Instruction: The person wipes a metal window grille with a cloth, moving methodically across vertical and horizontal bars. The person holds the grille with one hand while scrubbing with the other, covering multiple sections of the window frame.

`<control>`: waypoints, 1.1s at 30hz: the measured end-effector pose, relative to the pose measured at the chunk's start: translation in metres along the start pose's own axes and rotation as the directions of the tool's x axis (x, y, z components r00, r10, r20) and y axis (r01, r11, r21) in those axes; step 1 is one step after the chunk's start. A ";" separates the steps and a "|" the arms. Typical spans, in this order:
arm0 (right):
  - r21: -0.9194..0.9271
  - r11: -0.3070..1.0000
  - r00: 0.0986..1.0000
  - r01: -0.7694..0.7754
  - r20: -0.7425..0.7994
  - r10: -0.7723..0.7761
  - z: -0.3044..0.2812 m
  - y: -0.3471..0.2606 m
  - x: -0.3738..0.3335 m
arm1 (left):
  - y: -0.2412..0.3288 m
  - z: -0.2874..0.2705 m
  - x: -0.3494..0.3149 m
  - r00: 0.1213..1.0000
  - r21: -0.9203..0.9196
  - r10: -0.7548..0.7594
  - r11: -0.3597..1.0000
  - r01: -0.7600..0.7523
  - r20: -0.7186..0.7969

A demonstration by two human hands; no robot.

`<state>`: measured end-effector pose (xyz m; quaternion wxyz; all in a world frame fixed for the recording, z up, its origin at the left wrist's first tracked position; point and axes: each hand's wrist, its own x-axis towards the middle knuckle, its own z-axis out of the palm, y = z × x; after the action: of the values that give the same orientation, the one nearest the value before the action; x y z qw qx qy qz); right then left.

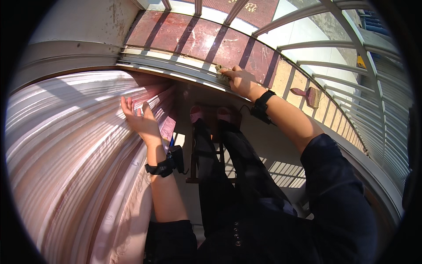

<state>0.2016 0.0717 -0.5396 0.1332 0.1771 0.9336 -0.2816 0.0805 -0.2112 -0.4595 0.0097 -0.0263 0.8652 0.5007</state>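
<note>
My right hand [242, 82] reaches to the window track [176, 66], its fingers closed on a crumpled, dull greenish-brown cloth [221, 71] pressed against the rail. My left hand [143, 121] is raised in front of the pale pink curtain [88, 154], palm partly up and fingers apart, with nothing in it. Whether its fingertips touch the fabric I cannot tell. Right of my right hand, a brush [311, 96] with a reddish handle and pale bristles lies on the sunlit tan ledge [285, 75].
White metal bars [325, 45] curve along the far and right sides beyond the reddish sill slab [198, 37]. My feet, in pink slippers [196, 113], stand on a dark stool-like support [215, 127] above the floor. A worn pale wall [83, 26] rises at the far left.
</note>
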 end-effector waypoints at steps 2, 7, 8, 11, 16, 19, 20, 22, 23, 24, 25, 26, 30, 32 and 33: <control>-0.052 0.999 1.000 -0.011 0.021 0.012 -0.007 0.030 -0.033 | 0.009 0.000 -0.014 1.000 0.015 0.003 1.000 -0.003 -0.026; -0.067 0.995 0.997 -0.076 0.025 0.078 -0.023 0.080 -0.089 | 0.019 -0.008 -0.027 0.987 -0.117 -0.131 0.986 0.120 -0.089; -0.058 0.995 0.997 -0.076 0.024 0.077 -0.026 0.085 -0.096 | 0.019 -0.012 -0.027 0.983 -0.169 -0.159 0.975 0.143 -0.089; -0.145 0.980 0.986 -0.136 0.071 0.148 -0.031 0.098 -0.112 | 0.017 -0.023 -0.028 0.974 -0.250 -0.211 0.950 0.185 -0.081; -0.241 0.948 0.969 -0.208 0.085 0.234 -0.037 0.127 -0.138 | 0.011 -0.031 -0.033 0.969 -0.194 -0.220 0.962 0.195 -0.117; -0.168 0.952 0.962 -0.257 0.053 0.269 -0.043 0.147 -0.155 | 0.007 -0.035 -0.037 0.966 -0.152 -0.223 0.967 0.202 -0.129; -0.157 0.967 0.976 -0.199 0.054 0.210 -0.046 0.151 -0.160 | 0.006 -0.037 -0.039 0.964 -0.147 -0.231 0.966 0.211 -0.132; -0.200 0.960 0.969 -0.196 0.111 0.221 -0.053 0.157 -0.167 | 0.005 -0.040 -0.042 0.964 -0.120 -0.229 0.970 0.213 -0.134; -0.256 0.933 0.940 -0.251 0.167 0.299 -0.056 0.158 -0.169 | 0.004 -0.042 -0.045 0.963 -0.117 -0.230 0.970 0.215 -0.141; -0.304 0.907 0.910 -0.291 0.203 0.360 -0.059 0.159 -0.171 | 0.003 -0.043 -0.046 0.962 -0.115 -0.230 0.970 0.214 -0.148; -0.343 0.898 0.915 -0.277 0.192 0.356 -0.061 0.159 -0.173 | 0.002 -0.044 -0.047 0.960 -0.117 -0.234 0.969 0.218 -0.151; -0.370 0.893 0.926 -0.256 0.171 0.336 -0.063 0.160 -0.175 | 0.002 -0.046 -0.048 0.958 -0.125 -0.243 0.966 0.225 -0.151; -0.607 0.761 0.855 -0.229 0.249 0.455 -0.061 0.167 -0.176 | -0.001 -0.052 -0.050 0.958 -0.066 -0.240 0.970 0.233 -0.156; -0.754 0.627 0.816 -0.196 0.230 0.531 -0.063 0.175 -0.169 | -0.004 -0.056 -0.051 0.954 -0.063 -0.254 0.967 0.247 -0.159; -0.778 0.603 0.740 -0.175 0.300 0.602 -0.068 0.180 -0.162 | -0.005 -0.058 -0.052 0.956 -0.064 -0.253 0.967 0.246 -0.148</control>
<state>0.4102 0.2097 -0.5142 0.5058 0.2342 0.8244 0.0986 0.1330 -0.2619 -0.4329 0.0049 -0.1746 0.8416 0.5111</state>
